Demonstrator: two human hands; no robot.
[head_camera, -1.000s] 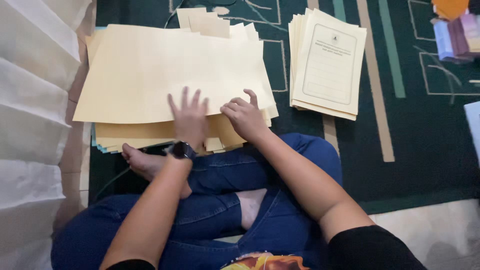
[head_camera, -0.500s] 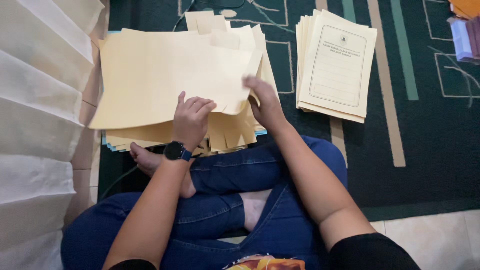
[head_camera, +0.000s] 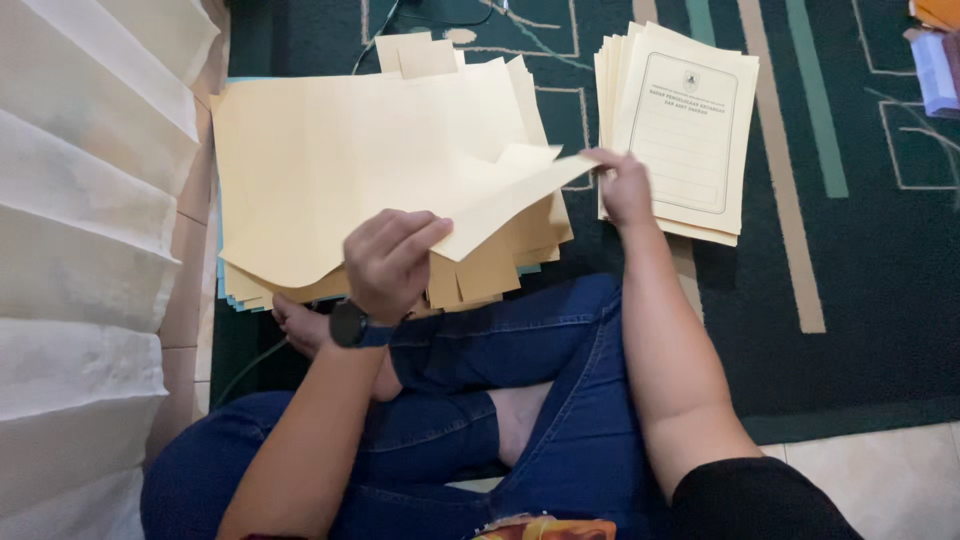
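Observation:
A cream paper folder (head_camera: 500, 195) is lifted off the top of a large pile of unfolded cream folders (head_camera: 340, 150) on the green carpet. My left hand (head_camera: 390, 262), with a dark watch on its wrist, pinches the folder's near corner. My right hand (head_camera: 625, 185) holds its far right corner, raised above the pile and close to a second stack of folded, printed cream folders (head_camera: 690, 120). The sheet bends between the two hands. I sit cross-legged in blue jeans (head_camera: 520, 400) just in front of the pile.
A white pleated curtain (head_camera: 80, 250) hangs along the left. The dark green carpet (head_camera: 850, 250) with pale stripes ends at floor tiles (head_camera: 880, 480) at the lower right. Coloured items (head_camera: 935, 60) lie at the top right corner. A thin cable (head_camera: 375, 35) runs behind the pile.
Both hands went from lying flat on the pile to gripping the top folder. The right hand has moved right and lifted the folder's corner toward the printed stack.

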